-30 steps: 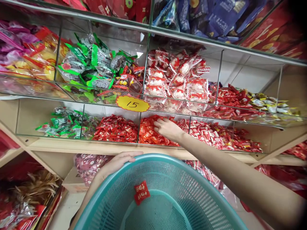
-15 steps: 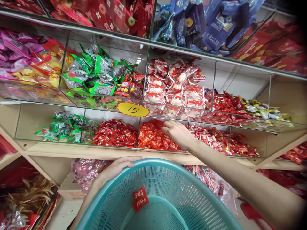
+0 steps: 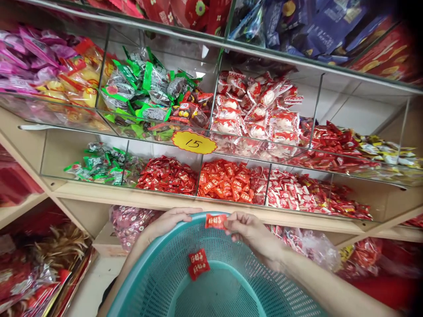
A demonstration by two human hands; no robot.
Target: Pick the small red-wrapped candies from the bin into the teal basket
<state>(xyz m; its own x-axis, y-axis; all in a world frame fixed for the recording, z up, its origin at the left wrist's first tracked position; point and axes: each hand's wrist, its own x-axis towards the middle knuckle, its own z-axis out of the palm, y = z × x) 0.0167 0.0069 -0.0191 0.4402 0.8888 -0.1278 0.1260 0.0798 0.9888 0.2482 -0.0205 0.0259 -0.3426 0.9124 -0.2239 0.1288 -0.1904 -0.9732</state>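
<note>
A teal plastic basket (image 3: 158, 240) with perforated sides fills the lower middle of the view. My left hand (image 3: 173, 219) is closed over its far rim, left of centre. Between thumb and fingers of my right hand (image 3: 246, 229) is a small red wrapped candy (image 3: 216, 221) with pale lettering, held over the far rim. Inside the basket, two similar red candies (image 3: 198, 264) rest against the sloping wall. Just beyond, a bin of orange-red wrapped candies (image 3: 226, 180) sits on the lower shelf.
Clear dividers split the shelves into bins. Darker red candies (image 3: 167, 176) lie to the left, red-and-white ones (image 3: 289, 191) to the right. A yellow price tag (image 3: 194, 142) reads 15. The wooden shelf edge (image 3: 132, 196) runs right behind the basket. Bagged goods (image 3: 132, 224) stand underneath.
My right hand has come back from the orange-red candy bin to the basket's far rim, now with a red candy in its fingers. The left hand stays on the rim.
</note>
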